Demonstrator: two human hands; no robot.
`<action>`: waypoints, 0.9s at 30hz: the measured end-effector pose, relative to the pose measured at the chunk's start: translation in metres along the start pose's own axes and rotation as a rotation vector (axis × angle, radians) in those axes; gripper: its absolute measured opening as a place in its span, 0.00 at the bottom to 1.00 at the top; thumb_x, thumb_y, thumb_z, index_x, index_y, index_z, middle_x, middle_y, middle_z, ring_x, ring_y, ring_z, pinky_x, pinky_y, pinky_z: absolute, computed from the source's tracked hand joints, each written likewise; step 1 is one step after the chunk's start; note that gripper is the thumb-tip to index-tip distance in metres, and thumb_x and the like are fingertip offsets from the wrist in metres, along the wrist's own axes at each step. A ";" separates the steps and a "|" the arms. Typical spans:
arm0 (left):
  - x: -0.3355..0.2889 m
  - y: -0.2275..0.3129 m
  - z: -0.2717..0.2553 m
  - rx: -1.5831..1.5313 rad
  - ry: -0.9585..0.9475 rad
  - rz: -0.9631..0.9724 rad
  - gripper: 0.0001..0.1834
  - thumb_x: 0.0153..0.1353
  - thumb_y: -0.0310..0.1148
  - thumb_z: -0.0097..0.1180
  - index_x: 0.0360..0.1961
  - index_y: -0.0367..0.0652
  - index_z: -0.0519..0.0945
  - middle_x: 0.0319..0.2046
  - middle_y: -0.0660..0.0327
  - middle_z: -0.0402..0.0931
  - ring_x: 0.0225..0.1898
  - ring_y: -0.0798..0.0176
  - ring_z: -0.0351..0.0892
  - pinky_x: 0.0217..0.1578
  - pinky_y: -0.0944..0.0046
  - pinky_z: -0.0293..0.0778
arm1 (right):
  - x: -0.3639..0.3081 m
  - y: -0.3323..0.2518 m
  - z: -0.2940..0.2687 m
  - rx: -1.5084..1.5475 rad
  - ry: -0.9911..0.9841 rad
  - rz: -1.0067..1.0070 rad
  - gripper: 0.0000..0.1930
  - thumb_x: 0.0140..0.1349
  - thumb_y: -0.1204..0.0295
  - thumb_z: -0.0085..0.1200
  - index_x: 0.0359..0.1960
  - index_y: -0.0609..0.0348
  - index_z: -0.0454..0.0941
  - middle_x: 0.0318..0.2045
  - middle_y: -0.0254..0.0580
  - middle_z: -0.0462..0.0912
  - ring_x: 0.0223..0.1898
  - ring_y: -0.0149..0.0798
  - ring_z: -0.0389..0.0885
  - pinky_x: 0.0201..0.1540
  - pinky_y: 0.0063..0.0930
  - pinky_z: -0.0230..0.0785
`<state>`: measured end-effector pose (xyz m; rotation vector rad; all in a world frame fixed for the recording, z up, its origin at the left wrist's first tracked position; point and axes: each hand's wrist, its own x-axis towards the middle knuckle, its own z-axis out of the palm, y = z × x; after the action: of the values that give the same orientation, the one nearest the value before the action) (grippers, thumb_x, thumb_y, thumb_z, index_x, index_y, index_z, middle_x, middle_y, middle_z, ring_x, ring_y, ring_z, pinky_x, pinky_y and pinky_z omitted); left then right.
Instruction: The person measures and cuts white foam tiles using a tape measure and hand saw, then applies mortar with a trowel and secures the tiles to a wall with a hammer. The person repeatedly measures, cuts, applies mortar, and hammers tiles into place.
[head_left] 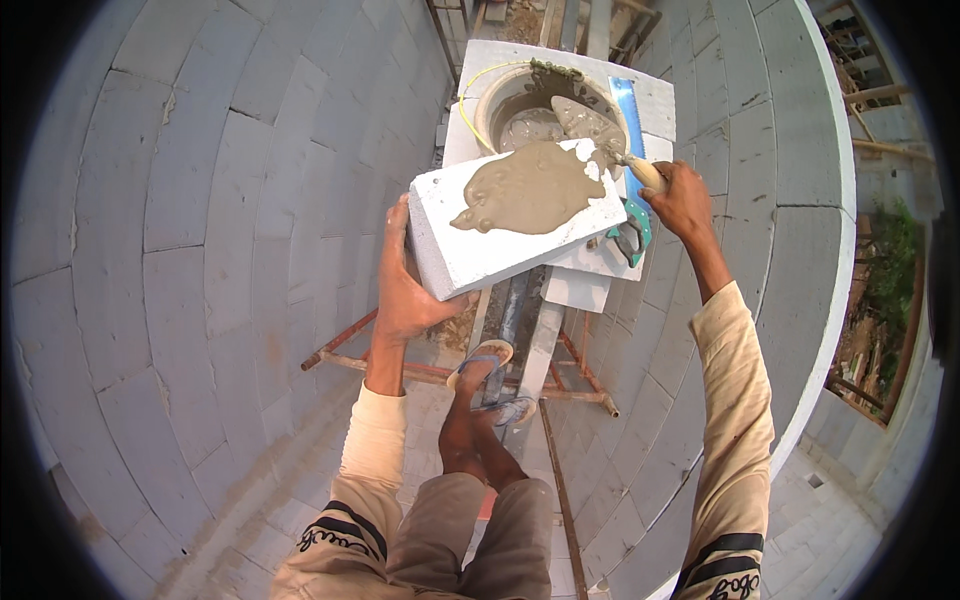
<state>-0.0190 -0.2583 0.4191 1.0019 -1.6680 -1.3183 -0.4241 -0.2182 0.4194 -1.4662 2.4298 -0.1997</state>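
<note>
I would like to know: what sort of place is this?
Probably a building site: bare block walls rise on both sides, a bucket holds what looks like wet mortar, and the right hand grips a trowel.

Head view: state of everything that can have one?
White rectangular block: held at left end by left hand
Wet grey-brown mortar: spread on block's top
Round tan bucket: uncovered, mortar inside
Wooden-handled trowel: mortar-coated, held by right hand
Blue-bladed green-handled handsaw: lying beside bucket, unheld

Black cursive lettering (337,540) marks both sleeves (738,390), its letters perhaps incomplete.
</note>
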 end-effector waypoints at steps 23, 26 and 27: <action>0.011 0.107 0.059 -0.255 -0.241 -0.020 0.24 0.66 0.38 0.65 0.58 0.40 0.74 0.54 0.55 0.81 0.56 0.59 0.81 0.69 0.57 0.72 | -0.353 0.008 -0.038 0.988 -0.069 0.479 0.31 0.62 0.67 0.66 0.67 0.60 0.75 0.61 0.57 0.81 0.63 0.59 0.79 0.65 0.45 0.72; 0.009 0.150 0.102 -0.215 -0.447 0.058 0.31 0.60 0.40 0.69 0.60 0.38 0.72 0.55 0.53 0.80 0.57 0.58 0.81 0.68 0.56 0.72 | -0.467 -0.010 -0.011 0.552 -0.164 0.380 0.28 0.65 0.65 0.62 0.67 0.59 0.76 0.61 0.57 0.82 0.62 0.60 0.80 0.65 0.49 0.73; 0.008 0.169 0.122 -0.220 -0.523 0.077 0.34 0.57 0.40 0.70 0.61 0.37 0.72 0.56 0.52 0.80 0.57 0.57 0.81 0.68 0.55 0.72 | -0.505 -0.018 -0.004 0.535 -0.271 0.411 0.27 0.66 0.66 0.59 0.67 0.58 0.76 0.62 0.56 0.82 0.63 0.58 0.80 0.66 0.51 0.72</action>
<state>-0.1532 -0.1936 0.5652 0.4789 -1.8560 -1.7702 -0.1894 0.2181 0.5183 -0.7023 2.1637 -0.4776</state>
